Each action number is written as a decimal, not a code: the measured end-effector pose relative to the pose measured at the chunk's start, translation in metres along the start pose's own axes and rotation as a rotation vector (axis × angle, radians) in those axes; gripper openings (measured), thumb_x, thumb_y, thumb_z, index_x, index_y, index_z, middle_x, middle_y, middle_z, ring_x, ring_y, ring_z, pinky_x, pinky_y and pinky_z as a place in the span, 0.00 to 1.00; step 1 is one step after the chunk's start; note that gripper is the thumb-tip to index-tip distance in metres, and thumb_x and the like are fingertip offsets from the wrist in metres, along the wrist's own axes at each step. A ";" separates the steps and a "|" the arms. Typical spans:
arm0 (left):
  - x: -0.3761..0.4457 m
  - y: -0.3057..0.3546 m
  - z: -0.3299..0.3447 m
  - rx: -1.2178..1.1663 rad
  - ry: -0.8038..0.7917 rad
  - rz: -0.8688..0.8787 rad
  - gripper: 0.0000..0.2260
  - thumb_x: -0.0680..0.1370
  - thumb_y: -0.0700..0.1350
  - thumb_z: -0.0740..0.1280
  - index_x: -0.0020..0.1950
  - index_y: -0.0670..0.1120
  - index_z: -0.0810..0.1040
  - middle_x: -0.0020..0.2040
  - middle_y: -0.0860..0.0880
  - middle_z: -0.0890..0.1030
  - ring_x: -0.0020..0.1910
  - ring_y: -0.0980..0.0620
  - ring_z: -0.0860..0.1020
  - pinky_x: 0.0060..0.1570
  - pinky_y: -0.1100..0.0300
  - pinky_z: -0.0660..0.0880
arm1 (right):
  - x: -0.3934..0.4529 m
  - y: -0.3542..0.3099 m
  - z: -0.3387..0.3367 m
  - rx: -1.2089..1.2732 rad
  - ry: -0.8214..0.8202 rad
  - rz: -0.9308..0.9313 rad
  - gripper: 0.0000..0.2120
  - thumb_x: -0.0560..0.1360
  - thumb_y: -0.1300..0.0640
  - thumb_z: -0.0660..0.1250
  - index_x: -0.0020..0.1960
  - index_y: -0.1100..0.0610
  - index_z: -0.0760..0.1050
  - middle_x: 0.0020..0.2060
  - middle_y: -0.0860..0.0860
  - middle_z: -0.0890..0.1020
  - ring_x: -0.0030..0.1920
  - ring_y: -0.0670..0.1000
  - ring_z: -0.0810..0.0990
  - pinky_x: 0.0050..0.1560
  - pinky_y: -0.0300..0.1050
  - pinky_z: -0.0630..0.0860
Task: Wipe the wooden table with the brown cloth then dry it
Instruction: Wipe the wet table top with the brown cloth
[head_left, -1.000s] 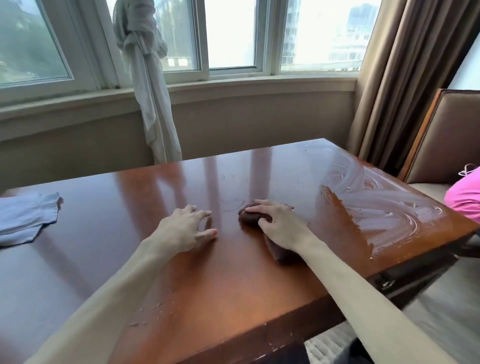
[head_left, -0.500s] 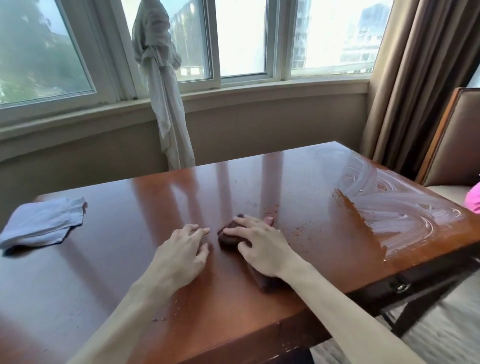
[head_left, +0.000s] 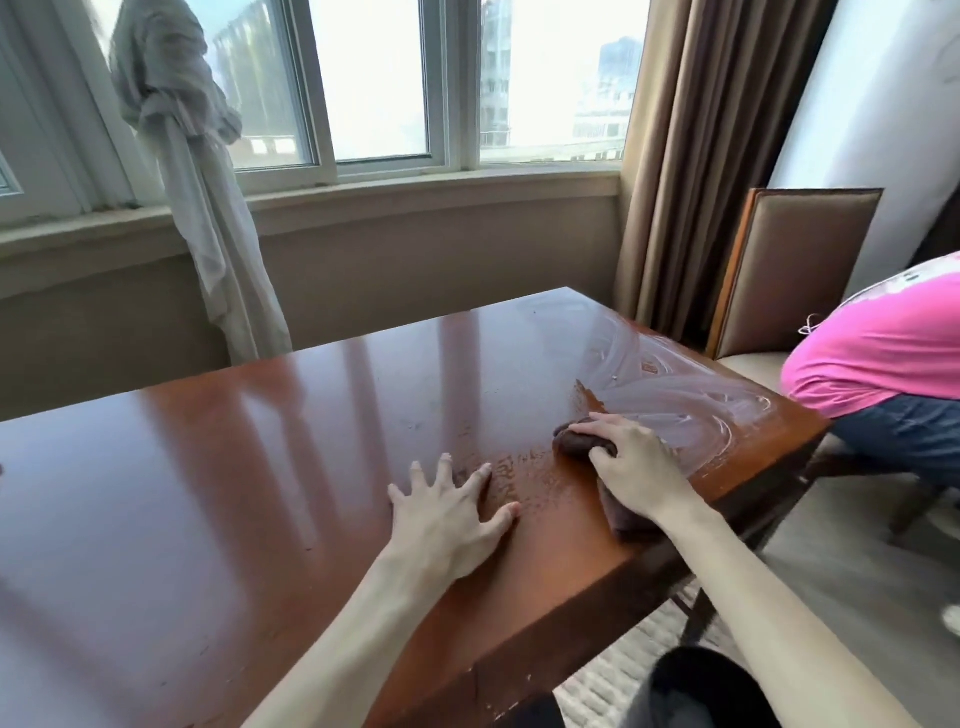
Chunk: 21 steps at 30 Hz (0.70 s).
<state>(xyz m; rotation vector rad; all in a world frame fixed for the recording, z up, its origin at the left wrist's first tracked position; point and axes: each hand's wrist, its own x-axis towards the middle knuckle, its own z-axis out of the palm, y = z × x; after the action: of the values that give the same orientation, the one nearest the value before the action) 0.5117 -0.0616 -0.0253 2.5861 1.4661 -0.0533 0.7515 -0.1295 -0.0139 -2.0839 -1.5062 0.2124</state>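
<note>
The glossy wooden table (head_left: 260, 467) fills the lower left of the head view. My right hand (head_left: 631, 467) presses the bunched brown cloth (head_left: 576, 441) onto the table near its right edge, fingers curled over the wad; a tail of cloth shows under my wrist. My left hand (head_left: 449, 512) rests flat on the table with fingers spread, a little left of the cloth. White smeared wipe streaks (head_left: 675, 395) cover the far right corner of the table. Damp speckles lie between my two hands.
A person in a pink top (head_left: 878, 348) bends over beside the table's right edge, in front of an upholstered chair (head_left: 789, 270). A knotted white curtain (head_left: 202, 208) hangs at the window behind the table. Brown drapes (head_left: 696, 156) hang at the right.
My right hand has slid the brown cloth rightward to the streaked corner. My left hand spread its fingers. The view swung right, so the blue-grey cloth at the left is out of frame.
</note>
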 end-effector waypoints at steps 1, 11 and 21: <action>0.000 0.000 0.005 0.030 -0.010 -0.007 0.35 0.76 0.75 0.45 0.81 0.64 0.49 0.83 0.46 0.50 0.79 0.35 0.50 0.74 0.31 0.53 | 0.002 -0.003 0.003 -0.041 0.024 0.043 0.20 0.79 0.56 0.64 0.67 0.38 0.78 0.74 0.41 0.72 0.76 0.48 0.67 0.75 0.53 0.63; 0.001 -0.003 0.015 0.095 0.042 -0.005 0.36 0.75 0.76 0.41 0.81 0.64 0.46 0.83 0.47 0.51 0.79 0.35 0.51 0.74 0.33 0.54 | 0.019 0.002 0.006 -0.073 0.043 0.059 0.19 0.79 0.56 0.62 0.67 0.42 0.79 0.74 0.46 0.73 0.74 0.52 0.69 0.74 0.52 0.65; 0.000 0.000 0.014 0.087 0.028 0.000 0.35 0.77 0.75 0.43 0.81 0.64 0.46 0.83 0.47 0.50 0.80 0.35 0.51 0.75 0.33 0.54 | 0.016 0.012 -0.001 -0.093 0.046 0.082 0.20 0.80 0.54 0.61 0.70 0.42 0.77 0.75 0.45 0.72 0.75 0.52 0.68 0.75 0.53 0.63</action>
<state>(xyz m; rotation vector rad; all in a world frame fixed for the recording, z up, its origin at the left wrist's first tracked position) 0.5122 -0.0642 -0.0390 2.6657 1.5064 -0.0826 0.7675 -0.1180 -0.0162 -2.2113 -1.4302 0.1264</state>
